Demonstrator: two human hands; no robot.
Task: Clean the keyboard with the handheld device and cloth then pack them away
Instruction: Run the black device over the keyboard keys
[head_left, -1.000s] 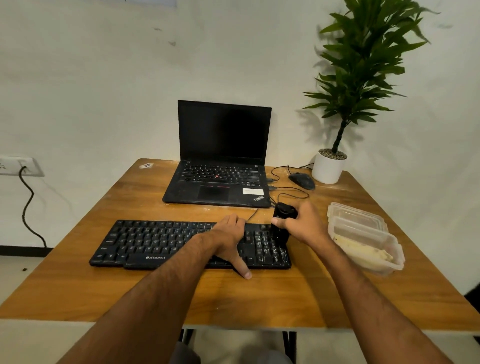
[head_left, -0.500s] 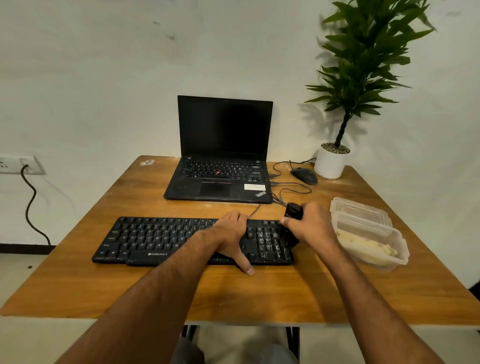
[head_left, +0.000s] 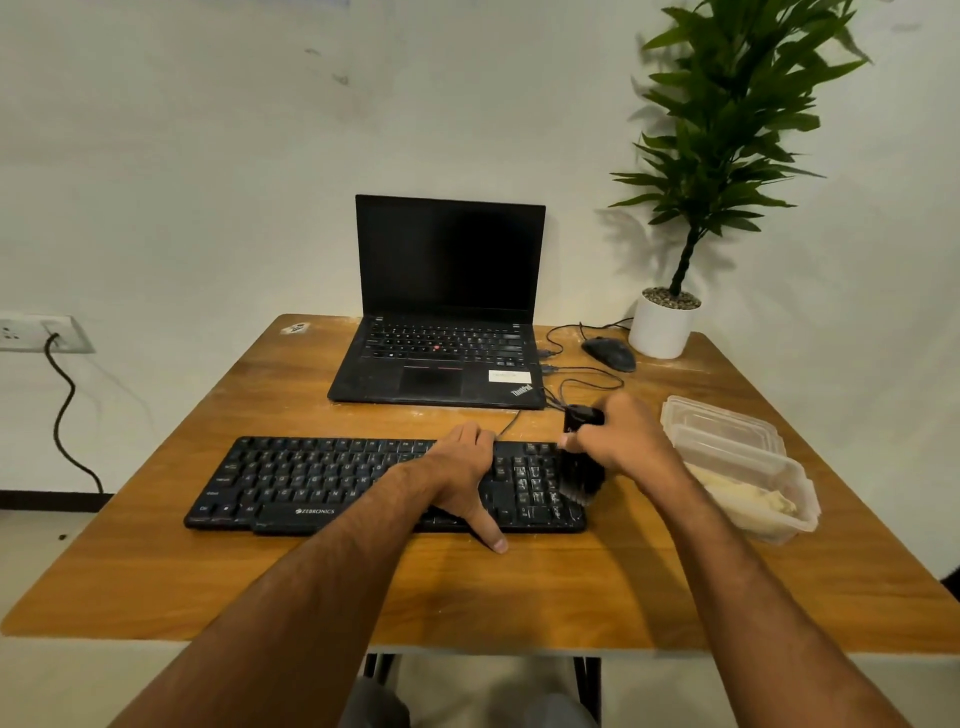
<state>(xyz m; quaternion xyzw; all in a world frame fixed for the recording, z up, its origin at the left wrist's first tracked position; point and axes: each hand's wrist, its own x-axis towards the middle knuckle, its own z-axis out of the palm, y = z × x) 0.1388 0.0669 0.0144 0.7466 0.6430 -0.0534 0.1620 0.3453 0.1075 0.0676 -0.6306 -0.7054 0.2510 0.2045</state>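
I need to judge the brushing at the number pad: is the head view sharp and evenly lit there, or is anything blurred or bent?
Head view: the right hand and the black handheld device are smeared by motion blur, bristles indistinct; the left hand and keyboard read sharp. Light is dim and warm, with soft shadows on the table. Wide-angle distortion bows the table edges; the plant leaves look blurred.
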